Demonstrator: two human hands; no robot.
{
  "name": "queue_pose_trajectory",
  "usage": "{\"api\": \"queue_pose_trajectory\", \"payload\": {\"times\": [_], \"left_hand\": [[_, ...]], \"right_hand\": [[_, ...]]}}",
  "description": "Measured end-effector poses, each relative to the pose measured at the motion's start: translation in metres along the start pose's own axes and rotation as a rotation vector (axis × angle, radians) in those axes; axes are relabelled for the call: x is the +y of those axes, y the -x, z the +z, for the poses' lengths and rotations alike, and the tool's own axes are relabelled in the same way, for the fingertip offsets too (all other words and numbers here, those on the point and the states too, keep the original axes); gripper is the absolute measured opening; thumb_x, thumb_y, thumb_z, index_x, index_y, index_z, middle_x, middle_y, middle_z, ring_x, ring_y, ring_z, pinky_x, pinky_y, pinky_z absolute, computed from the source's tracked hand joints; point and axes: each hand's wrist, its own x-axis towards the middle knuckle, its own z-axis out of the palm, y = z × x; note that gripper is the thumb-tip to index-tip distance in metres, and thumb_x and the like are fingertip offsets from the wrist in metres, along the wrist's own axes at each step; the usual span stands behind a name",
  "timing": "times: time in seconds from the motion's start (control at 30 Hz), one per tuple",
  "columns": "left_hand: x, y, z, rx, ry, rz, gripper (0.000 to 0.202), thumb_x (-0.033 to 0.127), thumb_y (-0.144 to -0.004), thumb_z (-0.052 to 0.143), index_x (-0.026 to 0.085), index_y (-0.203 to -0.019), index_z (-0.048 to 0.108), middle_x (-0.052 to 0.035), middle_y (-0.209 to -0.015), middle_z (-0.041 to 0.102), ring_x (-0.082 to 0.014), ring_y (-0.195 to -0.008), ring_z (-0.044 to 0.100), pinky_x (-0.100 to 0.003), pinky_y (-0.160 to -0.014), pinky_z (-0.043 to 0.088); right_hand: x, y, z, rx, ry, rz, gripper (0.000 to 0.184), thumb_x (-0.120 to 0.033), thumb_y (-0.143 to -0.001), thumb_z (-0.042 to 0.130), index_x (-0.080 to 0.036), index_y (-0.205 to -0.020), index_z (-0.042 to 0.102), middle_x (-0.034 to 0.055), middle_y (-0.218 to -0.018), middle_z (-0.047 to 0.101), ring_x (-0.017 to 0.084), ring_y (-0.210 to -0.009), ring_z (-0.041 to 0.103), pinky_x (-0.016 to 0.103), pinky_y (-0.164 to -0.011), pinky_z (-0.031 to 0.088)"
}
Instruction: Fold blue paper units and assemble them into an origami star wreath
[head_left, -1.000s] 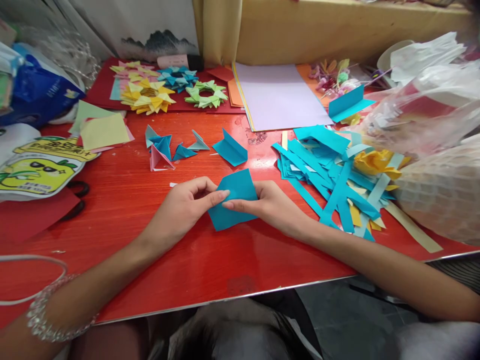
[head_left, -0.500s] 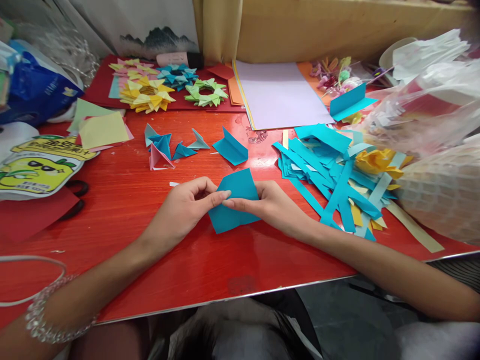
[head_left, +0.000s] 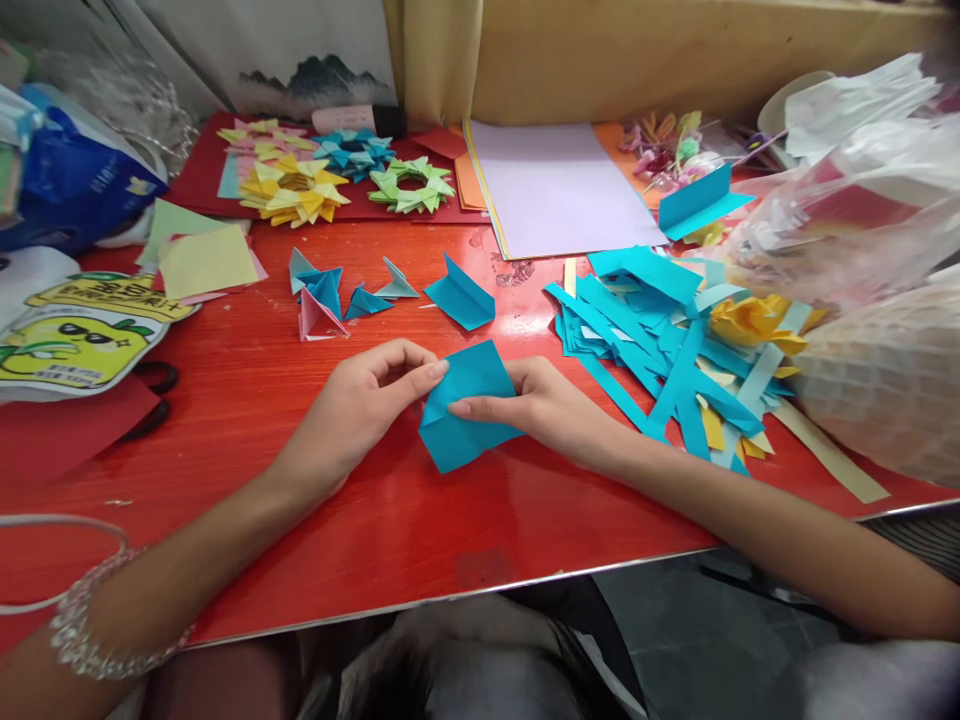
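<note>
A blue sheet of paper [head_left: 474,435] with a crease across it is held just above the red table. My left hand [head_left: 382,400] pinches its upper left edge between thumb and fingers. On the right side, my right hand [head_left: 540,405] grips the sheet, thumb on top and fingers hidden underneath. Beyond the hands lies a creased blue paper [head_left: 461,292]. To its left sit several small folded paper pieces [head_left: 324,293], blue, pale and pink.
Blue paper strips [head_left: 637,330] pile up at right, beside a net-wrapped bundle [head_left: 885,380]. Folded paper rings [head_left: 292,188] and a lilac sheet stack [head_left: 559,190] lie at the back. Coloured paper squares [head_left: 206,262] and a lemon-printed package [head_left: 82,335] are at left.
My left thumb has slid back toward the sheet's upper left edge, away from my right thumb. The blue sheet has turned slightly, and more of its crease shows.
</note>
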Motion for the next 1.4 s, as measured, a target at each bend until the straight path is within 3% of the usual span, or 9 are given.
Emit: {"api": "queue_pose_trajectory", "payload": {"times": [0.17, 0.53, 0.7, 0.8, 0.9, 1.0, 1.17, 1.27, 1.4], "left_hand": [[0.003, -0.004, -0.007, -0.139, -0.177, -0.048, 0.029, 0.042, -0.076, 0.066, 0.016, -0.066, 0.058, 0.0042, -0.06, 0.049, -0.0079, -0.056, 0.042, -0.019, -0.052, 0.033], [0.01, -0.005, -0.01, -0.217, -0.226, -0.064, 0.036, 0.045, -0.077, 0.064, 0.018, -0.057, 0.052, 0.004, -0.056, 0.047, -0.0089, -0.054, 0.043, -0.02, -0.052, 0.033], [0.007, -0.005, -0.009, -0.092, -0.105, -0.013, 0.022, 0.04, -0.075, 0.068, 0.019, -0.071, 0.063, 0.0019, -0.068, 0.058, -0.0111, -0.064, 0.052, -0.021, -0.061, 0.041], [0.005, -0.004, -0.009, -0.079, -0.039, -0.045, 0.018, 0.035, -0.076, 0.068, 0.019, -0.067, 0.064, 0.0018, -0.066, 0.059, -0.0107, -0.063, 0.052, -0.021, -0.061, 0.042], [0.004, -0.004, -0.009, -0.104, 0.051, -0.085, 0.015, 0.03, -0.076, 0.067, 0.019, -0.066, 0.064, 0.0023, -0.066, 0.059, -0.0103, -0.063, 0.053, -0.021, -0.061, 0.043], [0.003, -0.002, -0.009, -0.118, 0.141, -0.148, 0.015, 0.03, -0.076, 0.067, 0.018, -0.067, 0.063, 0.0021, -0.067, 0.057, -0.0103, -0.063, 0.052, -0.021, -0.062, 0.043], [0.0, -0.002, -0.006, -0.093, 0.239, -0.179, 0.019, 0.032, -0.078, 0.066, 0.017, -0.069, 0.059, 0.0028, -0.067, 0.053, -0.0095, -0.063, 0.049, -0.021, -0.062, 0.042], [-0.002, -0.004, -0.005, -0.032, 0.213, -0.167, 0.02, 0.036, -0.076, 0.068, 0.017, -0.075, 0.062, 0.0015, -0.073, 0.058, -0.0112, -0.07, 0.053, -0.022, -0.066, 0.044], [-0.003, -0.007, -0.005, 0.003, 0.2, -0.147, 0.025, 0.039, -0.072, 0.072, 0.017, -0.08, 0.064, -0.0008, -0.08, 0.064, -0.0143, -0.076, 0.058, -0.025, -0.07, 0.047]], "right_hand": [[0.004, -0.003, -0.001, 0.091, -0.034, -0.007, 0.02, -0.034, -0.071, 0.074, -0.016, -0.077, 0.068, 0.0025, -0.08, 0.07, 0.017, -0.076, 0.065, 0.031, -0.071, 0.05], [0.001, -0.003, -0.002, 0.037, -0.214, -0.009, 0.014, -0.025, -0.07, 0.075, -0.014, -0.074, 0.067, 0.001, -0.074, 0.069, 0.013, -0.07, 0.064, 0.025, -0.068, 0.052], [-0.002, -0.002, -0.002, 0.043, -0.124, 0.066, 0.019, -0.028, -0.067, 0.077, -0.015, -0.078, 0.068, 0.0041, -0.081, 0.071, 0.016, -0.074, 0.066, 0.03, -0.072, 0.053], [-0.001, 0.0, -0.002, 0.092, -0.016, -0.083, 0.019, -0.032, -0.074, 0.071, -0.016, -0.083, 0.068, 0.0026, -0.083, 0.07, 0.015, -0.075, 0.064, 0.028, -0.07, 0.052], [-0.001, 0.003, -0.002, 0.153, 0.097, -0.248, 0.026, -0.031, -0.083, 0.062, -0.021, -0.106, 0.068, 0.0007, -0.091, 0.07, 0.016, -0.079, 0.063, 0.028, -0.068, 0.051], [0.001, 0.005, -0.002, 0.204, 0.233, -0.315, 0.033, -0.029, -0.088, 0.055, -0.026, -0.119, 0.065, -0.0008, -0.105, 0.07, 0.018, -0.092, 0.064, 0.03, -0.075, 0.051], [0.006, 0.003, -0.002, 0.178, 0.319, -0.43, 0.03, -0.025, -0.092, 0.051, -0.03, -0.117, 0.066, -0.0044, -0.118, 0.067, 0.018, -0.108, 0.063, 0.031, -0.09, 0.05], [0.008, 0.0, -0.003, 0.157, 0.315, -0.462, 0.031, -0.021, -0.09, 0.052, -0.032, -0.116, 0.066, -0.0046, -0.118, 0.067, 0.016, -0.112, 0.061, 0.031, -0.094, 0.049], [0.006, 0.0, -0.001, 0.127, 0.224, -0.377, 0.033, -0.028, -0.085, 0.062, -0.032, -0.118, 0.065, -0.0026, -0.118, 0.068, 0.019, -0.11, 0.062, 0.033, -0.09, 0.05]]}}
